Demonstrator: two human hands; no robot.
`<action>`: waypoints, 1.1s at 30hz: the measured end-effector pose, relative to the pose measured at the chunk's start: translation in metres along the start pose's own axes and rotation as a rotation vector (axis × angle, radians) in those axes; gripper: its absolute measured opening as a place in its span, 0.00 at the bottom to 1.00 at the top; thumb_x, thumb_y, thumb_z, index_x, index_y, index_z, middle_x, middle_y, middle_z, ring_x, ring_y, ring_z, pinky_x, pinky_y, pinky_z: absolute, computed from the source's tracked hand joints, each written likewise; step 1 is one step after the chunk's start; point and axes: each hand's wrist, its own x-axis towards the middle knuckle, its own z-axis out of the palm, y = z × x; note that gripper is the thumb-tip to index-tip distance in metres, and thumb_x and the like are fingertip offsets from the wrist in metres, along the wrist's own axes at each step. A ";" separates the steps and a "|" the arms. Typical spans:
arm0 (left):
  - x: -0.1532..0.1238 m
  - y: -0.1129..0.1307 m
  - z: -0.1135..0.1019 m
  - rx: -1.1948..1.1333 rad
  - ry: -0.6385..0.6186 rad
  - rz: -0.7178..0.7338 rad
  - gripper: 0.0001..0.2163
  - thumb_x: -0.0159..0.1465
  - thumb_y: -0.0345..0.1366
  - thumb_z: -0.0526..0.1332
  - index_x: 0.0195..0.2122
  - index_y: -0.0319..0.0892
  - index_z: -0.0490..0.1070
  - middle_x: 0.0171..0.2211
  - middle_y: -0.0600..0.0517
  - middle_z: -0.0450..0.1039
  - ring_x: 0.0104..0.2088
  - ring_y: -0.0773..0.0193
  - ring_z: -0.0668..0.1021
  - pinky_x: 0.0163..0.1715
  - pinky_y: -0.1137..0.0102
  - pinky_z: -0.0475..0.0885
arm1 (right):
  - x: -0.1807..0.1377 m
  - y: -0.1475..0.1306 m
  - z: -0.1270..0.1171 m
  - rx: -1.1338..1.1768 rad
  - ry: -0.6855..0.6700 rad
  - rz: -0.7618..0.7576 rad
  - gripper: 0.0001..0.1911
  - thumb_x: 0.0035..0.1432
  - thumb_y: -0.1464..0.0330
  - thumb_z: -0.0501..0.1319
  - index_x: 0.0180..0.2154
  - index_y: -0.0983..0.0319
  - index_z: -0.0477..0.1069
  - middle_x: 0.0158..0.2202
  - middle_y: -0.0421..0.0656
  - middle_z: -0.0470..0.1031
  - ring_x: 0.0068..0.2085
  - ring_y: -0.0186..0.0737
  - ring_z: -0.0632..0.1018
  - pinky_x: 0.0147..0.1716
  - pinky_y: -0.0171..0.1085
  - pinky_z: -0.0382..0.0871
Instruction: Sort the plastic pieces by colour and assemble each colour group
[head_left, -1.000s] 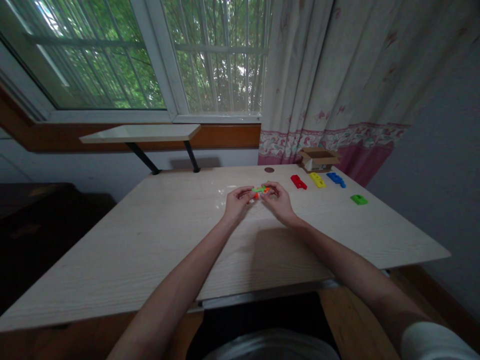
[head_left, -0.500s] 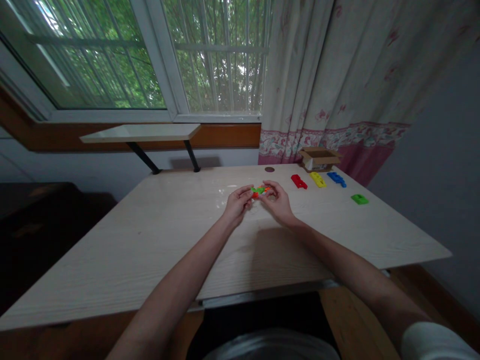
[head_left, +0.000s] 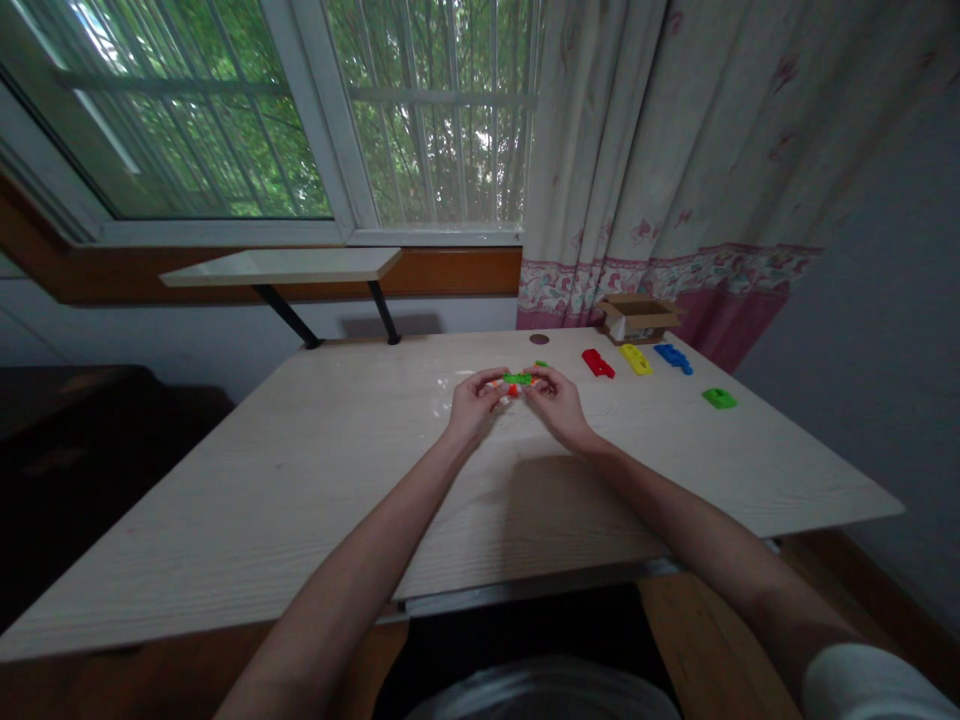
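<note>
Both hands meet above the middle of a pale wood-grain tabletop (head_left: 337,480), toward its far side, and the left hand (head_left: 472,405) and the right hand (head_left: 556,405) pinch a small plastic assembly (head_left: 517,379) between thumbs and fingers, one hand at each end. The assembly shows a bright green bar on top, with orange-red and whitish parts below and beside it; it is too small to tell how these parts join. The fingers of both hands are bent inward, and a narrow gap filled by the assembly lies between them. Just beyond the right hand's fingers a little green bit (head_left: 541,364) peeps out; whether it is held or lies on the tabletop, I cannot tell. To the right of the hands, a red plastic piece (head_left: 598,363), a yellow plastic piece (head_left: 636,360) and a blue plastic piece (head_left: 673,359) lie apart in a row, and a green plastic piece (head_left: 719,399) lies nearer the right edge. Behind the row, at the far edge, stands a cardboard box (head_left: 643,324) with its flaps folded out, and to its left is a flat brown disc (head_left: 539,339). A raised white shelf (head_left: 281,266) on black legs (head_left: 286,317) stands at the far left, below a barred window (head_left: 442,120), with a floral curtain (head_left: 720,150) hanging to the right.
</note>
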 end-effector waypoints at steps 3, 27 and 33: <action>-0.001 0.001 0.001 0.011 -0.005 0.010 0.17 0.40 0.36 0.70 0.33 0.37 0.77 0.20 0.53 0.71 0.17 0.74 0.64 0.19 0.75 0.58 | 0.000 0.001 -0.001 -0.018 0.002 -0.039 0.14 0.48 0.67 0.61 0.39 0.59 0.73 0.33 0.41 0.74 0.28 0.34 0.71 0.34 0.36 0.67; 0.001 -0.005 0.000 0.024 0.008 0.020 0.14 0.41 0.40 0.71 0.25 0.38 0.72 0.16 0.55 0.69 0.15 0.74 0.65 0.15 0.76 0.55 | 0.012 0.001 -0.008 0.236 -0.108 0.220 0.21 0.41 0.57 0.67 0.37 0.61 0.72 0.27 0.40 0.76 0.25 0.32 0.73 0.27 0.34 0.67; 0.003 -0.006 -0.001 -0.010 0.007 -0.013 0.14 0.42 0.40 0.71 0.23 0.38 0.70 0.15 0.57 0.66 0.14 0.76 0.61 0.15 0.77 0.53 | 0.017 -0.003 -0.011 0.143 -0.123 0.140 0.18 0.39 0.57 0.68 0.31 0.61 0.73 0.29 0.42 0.76 0.29 0.35 0.75 0.31 0.37 0.70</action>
